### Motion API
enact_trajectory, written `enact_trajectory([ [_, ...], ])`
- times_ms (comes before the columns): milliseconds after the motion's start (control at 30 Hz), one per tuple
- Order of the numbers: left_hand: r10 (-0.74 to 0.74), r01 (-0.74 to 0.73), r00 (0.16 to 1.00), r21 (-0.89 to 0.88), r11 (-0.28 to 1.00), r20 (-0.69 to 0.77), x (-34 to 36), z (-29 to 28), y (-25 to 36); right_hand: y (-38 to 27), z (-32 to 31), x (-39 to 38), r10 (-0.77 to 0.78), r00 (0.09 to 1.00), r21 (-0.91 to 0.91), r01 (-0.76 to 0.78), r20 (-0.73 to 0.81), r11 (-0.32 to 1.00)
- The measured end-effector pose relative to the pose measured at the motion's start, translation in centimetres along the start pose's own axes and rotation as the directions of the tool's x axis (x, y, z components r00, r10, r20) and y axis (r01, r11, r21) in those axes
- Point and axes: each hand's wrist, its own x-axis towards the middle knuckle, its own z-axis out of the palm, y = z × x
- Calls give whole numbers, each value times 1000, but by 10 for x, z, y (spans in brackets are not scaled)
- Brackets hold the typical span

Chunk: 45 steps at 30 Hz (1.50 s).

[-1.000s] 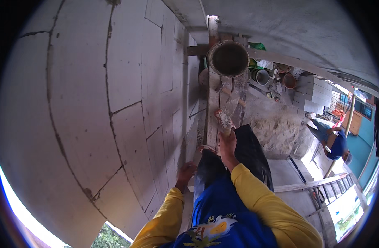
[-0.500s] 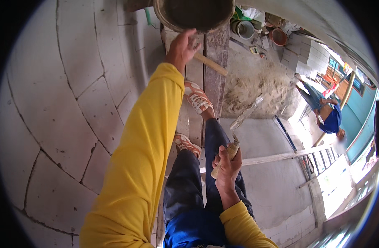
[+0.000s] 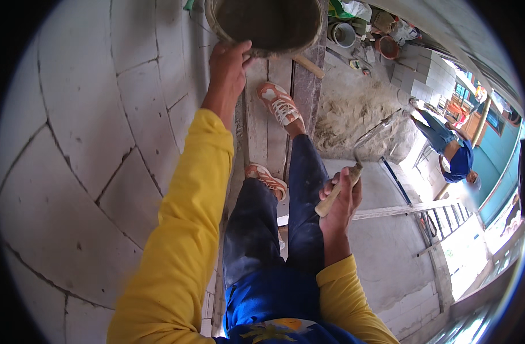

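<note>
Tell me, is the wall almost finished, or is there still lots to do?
Plenty looks done: the block wall beside the person has many grey blocks laid, with filled joints. In hand now: the left hand grips the rim of the mortar bucket on the plank scaffold, and the right hand holds a trowel. How much wall remains cannot be seen from here.

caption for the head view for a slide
Left hand grips mortar bucket rim; right hand holds trowel.

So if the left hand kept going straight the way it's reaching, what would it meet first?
The left hand is already at the rim of the round mortar bucket; it would press into that rim, though exact contact is unclear.
</note>
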Motion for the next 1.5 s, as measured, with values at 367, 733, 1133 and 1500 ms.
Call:
enact_trajectory([
  [367,-131,111,983,-155,982,-129,-228,-168,-96,55,-91,-60,-186,963,-683,271,197,678],
  [733,-165,158,981,-69,985,-107,-258,-196,-238,129,-27,72,163,804,-667,571,571,-478],
  [1133,-106,74,993,424,903,52,-186,-241,-346,211,-30,176,135,697,-590,681,705,-435],
  [1500,-71,123,948,150,981,-310,-282,-365,-304,173,-102,154,44,655,-586,701,754,-406],
])
